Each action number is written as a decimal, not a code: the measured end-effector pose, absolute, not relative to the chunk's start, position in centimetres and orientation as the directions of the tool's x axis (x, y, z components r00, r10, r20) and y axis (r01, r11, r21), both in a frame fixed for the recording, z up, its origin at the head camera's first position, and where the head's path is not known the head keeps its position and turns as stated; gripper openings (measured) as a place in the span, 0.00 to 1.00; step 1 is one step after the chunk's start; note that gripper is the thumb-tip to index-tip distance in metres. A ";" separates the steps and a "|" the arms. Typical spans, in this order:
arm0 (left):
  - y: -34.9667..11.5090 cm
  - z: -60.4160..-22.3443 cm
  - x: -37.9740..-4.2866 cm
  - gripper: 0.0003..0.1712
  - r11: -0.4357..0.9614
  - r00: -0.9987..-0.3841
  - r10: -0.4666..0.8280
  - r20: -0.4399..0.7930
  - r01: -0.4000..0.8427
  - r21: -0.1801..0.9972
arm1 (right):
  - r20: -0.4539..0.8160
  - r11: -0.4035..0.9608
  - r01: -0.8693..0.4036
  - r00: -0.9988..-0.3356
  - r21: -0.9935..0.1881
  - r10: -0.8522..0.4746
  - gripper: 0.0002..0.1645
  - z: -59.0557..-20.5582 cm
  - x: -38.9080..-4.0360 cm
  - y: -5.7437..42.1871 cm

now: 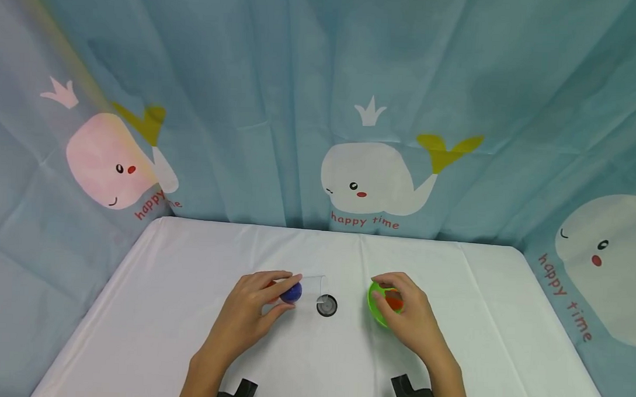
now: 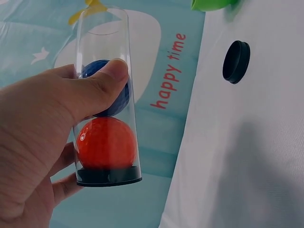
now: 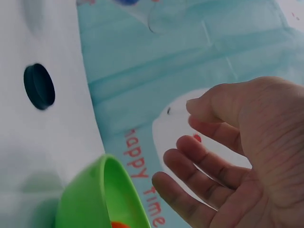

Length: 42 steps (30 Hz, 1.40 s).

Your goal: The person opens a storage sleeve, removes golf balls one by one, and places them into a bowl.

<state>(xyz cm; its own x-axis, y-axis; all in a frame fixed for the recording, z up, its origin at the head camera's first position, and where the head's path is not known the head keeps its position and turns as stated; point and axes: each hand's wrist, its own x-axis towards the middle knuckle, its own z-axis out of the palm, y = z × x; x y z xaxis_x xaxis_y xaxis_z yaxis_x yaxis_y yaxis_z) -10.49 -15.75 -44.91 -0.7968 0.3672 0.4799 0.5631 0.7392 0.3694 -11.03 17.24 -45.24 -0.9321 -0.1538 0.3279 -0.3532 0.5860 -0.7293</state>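
Observation:
My left hand [image 1: 248,310] grips a clear plastic tube [image 2: 105,45] between thumb and fingers. In the left wrist view, a blue ball [image 2: 124,97] sits on an orange-red ball [image 2: 105,142] inside it, above a black base cap [image 2: 109,175]. The tube's other end looks uncapped and points right in the head view. A loose black cap [image 1: 327,306] lies on the table between the hands. Over a green bowl [image 1: 373,308] hovers my right hand [image 1: 411,313], its fingers loosely bent and holding nothing. Part of an orange-red ball [image 1: 395,304] shows inside the bowl, the rest hidden.
A white cloth covers the table [image 1: 312,362]. Behind it and along the sides hangs a blue curtain [image 1: 277,162] printed with whales. Black wrist-camera mounts [image 1: 240,392] show beneath the forearms.

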 end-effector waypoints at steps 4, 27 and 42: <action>-15.7 -45.0 -10.3 0.36 0.740 -0.795 0.371 0.481 0.566 0.365 | 0.347 0.540 -0.384 -0.922 -0.749 -0.174 0.16 -45.4 -10.9 16.3; -13.8 -44.8 -10.7 0.36 0.727 -0.756 0.415 0.506 0.610 0.316 | 0.162 0.283 -0.203 -0.973 -0.937 -0.162 0.17 -44.7 -9.8 13.8; -14.9 -44.3 -9.8 0.35 0.749 -0.761 0.395 0.514 0.591 0.300 | 0.066 0.152 -0.116 -0.952 -0.981 -0.298 0.25 -45.5 -9.9 11.4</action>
